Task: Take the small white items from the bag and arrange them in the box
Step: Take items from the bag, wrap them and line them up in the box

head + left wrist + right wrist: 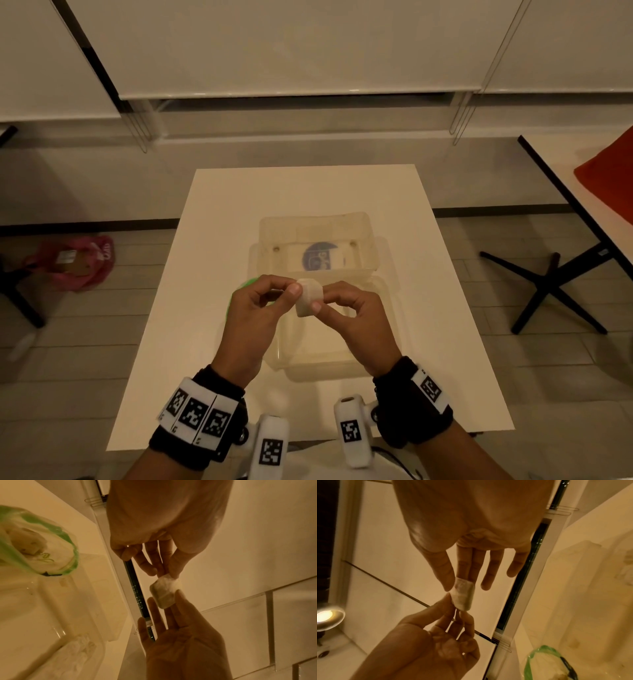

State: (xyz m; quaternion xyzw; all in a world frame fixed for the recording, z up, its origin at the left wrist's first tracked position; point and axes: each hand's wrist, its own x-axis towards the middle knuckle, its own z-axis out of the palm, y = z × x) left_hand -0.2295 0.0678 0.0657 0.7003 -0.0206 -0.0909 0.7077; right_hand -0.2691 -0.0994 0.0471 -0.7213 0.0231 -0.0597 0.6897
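— Where is the white item now?

— The small white block (309, 297) hangs in the air between both hands, above the near part of the clear plastic box (318, 236) on the worktop (445, 308). The left hand (253, 315) pinches its left end, the right hand (359, 325) its right end, other fingers loosely curled.

— And the box?

— Straight ahead and below; the block's long axis seems to run hand to hand. The green-rimmed bag (39, 540) lies left, nearer the left hand.

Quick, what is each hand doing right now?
Left hand: pinching the small white cube-shaped item with thumb and fingers.
Right hand: pinching the same item from the other side.
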